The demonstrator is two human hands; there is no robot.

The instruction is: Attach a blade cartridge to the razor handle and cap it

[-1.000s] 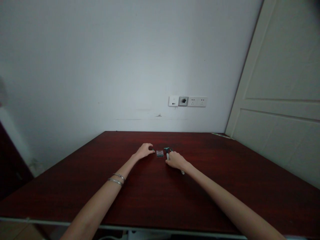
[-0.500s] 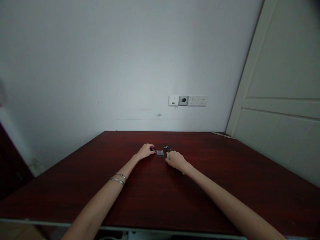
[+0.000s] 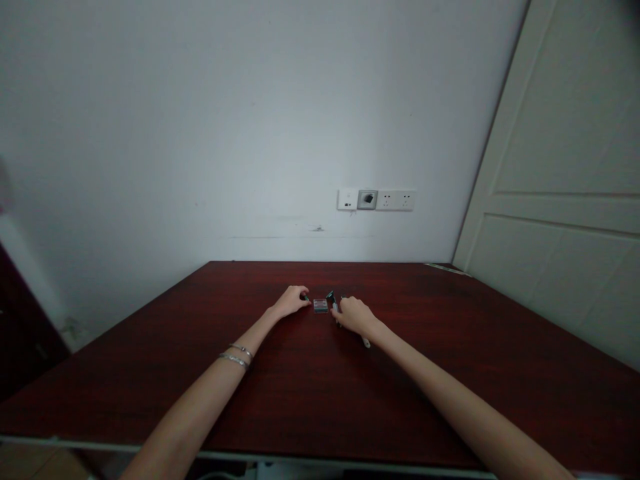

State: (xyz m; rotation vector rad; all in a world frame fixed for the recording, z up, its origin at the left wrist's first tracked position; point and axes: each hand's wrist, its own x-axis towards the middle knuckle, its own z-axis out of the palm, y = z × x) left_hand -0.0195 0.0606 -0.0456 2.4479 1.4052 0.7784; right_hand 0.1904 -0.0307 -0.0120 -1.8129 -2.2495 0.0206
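Observation:
Both my arms reach far out over a dark red table point(image 3: 320, 393). My right hand point(image 3: 353, 315) is closed round a slim white-handled tool point(image 3: 365, 342) whose dark head point(image 3: 331, 296) sticks out past the fingers. A small clear box point(image 3: 320, 305) with reddish contents lies on the table between the hands. My left hand point(image 3: 292, 300) rests curled on the table just left of the box, fingertips pinched on something small and dark that I cannot make out. Two bracelets point(image 3: 235, 355) sit on my left forearm.
A white wall rises behind the table with a row of sockets point(image 3: 376, 200). A cream door point(image 3: 565, 200) stands at the right. The table's near edge point(image 3: 320, 457) has a pale rim.
My right hand has shifted slightly toward the box, and the tool's dark head has tilted. The left hand has barely moved.

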